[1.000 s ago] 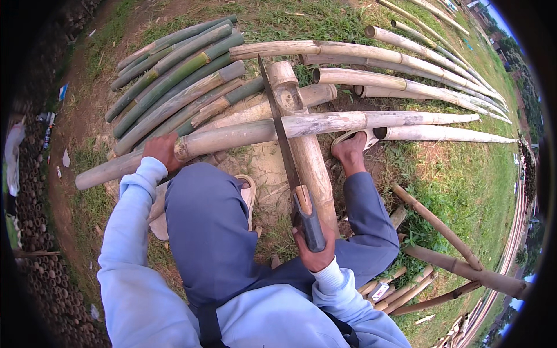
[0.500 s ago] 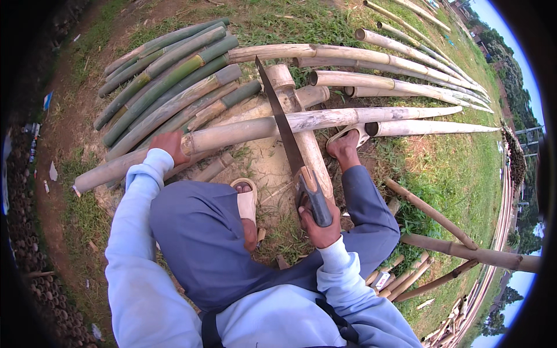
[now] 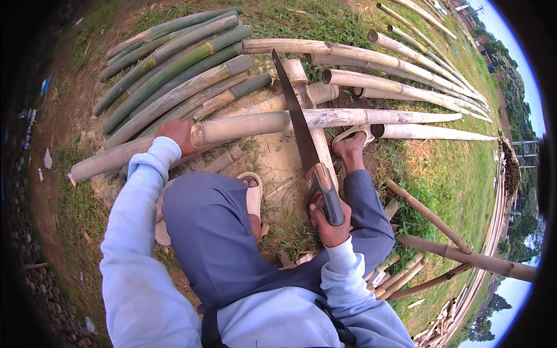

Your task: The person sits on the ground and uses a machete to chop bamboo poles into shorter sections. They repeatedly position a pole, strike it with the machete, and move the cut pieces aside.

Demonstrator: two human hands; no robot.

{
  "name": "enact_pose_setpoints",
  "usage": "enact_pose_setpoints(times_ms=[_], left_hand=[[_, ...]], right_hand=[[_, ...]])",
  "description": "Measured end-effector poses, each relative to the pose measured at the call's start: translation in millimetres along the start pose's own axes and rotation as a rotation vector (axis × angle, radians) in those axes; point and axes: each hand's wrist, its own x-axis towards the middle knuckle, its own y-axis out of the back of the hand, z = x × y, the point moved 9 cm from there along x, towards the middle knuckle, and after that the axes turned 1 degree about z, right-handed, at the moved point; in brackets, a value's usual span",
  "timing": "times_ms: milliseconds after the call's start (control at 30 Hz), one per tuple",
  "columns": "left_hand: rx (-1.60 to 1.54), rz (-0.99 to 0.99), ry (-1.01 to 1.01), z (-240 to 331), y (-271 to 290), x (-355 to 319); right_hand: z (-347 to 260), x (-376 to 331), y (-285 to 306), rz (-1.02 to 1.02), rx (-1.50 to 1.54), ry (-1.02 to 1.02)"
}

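A pale bamboo pole point(image 3: 241, 128) lies crosswise in front of me, propped on a bamboo support point(image 3: 323, 152). My left hand point(image 3: 177, 137) is closed over its left part, just left of a node. In my right hand point(image 3: 333, 226) is the grip of a handsaw point(image 3: 297, 119) with a dark, tapering blade and a wood-and-black handle. The blade crosses the pole right of its middle, tip pointing away from me. Whether its teeth sit inside a cut, I cannot tell. Beyond the support, my sandalled right foot point(image 3: 352, 149) is close to the pole.
Cut green bamboo lengths point(image 3: 174, 72) lie side by side at the far left. Long pale poles point(image 3: 400, 87) stretch away to the right. A bamboo frame point(image 3: 441, 246) stands at the near right, with short bamboo pieces point(image 3: 401, 281) beside my right leg.
The view has shifted, so the pole and saw appear slightly further right. Both hands keep their holds, and the blade still crosses about the same spot on the pole.
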Motion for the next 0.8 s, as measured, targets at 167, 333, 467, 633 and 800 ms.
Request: enact_pose_setpoints(times_ms=[167,333,467,633,800], left_hand=[[0.029,-0.019,0.006,-1,-6,7],[0.050,-0.041,0.041,-17,1,-5],[0.063,-0.023,0.012,11,-5,20],[0.108,0.007,0.038,-9,-4,-3],[0.048,0.020,-0.031,0,-3,6]], right_hand=[[5,-5,8,0.017,0.009,0.056],[14,-95,35,-0.139,0.067,-0.155],[-8,-104,58,-0.042,0.089,-0.214],[17,18,1,-0.005,0.088,0.051],[8,19,12,-0.071,0.267,-0.007]])
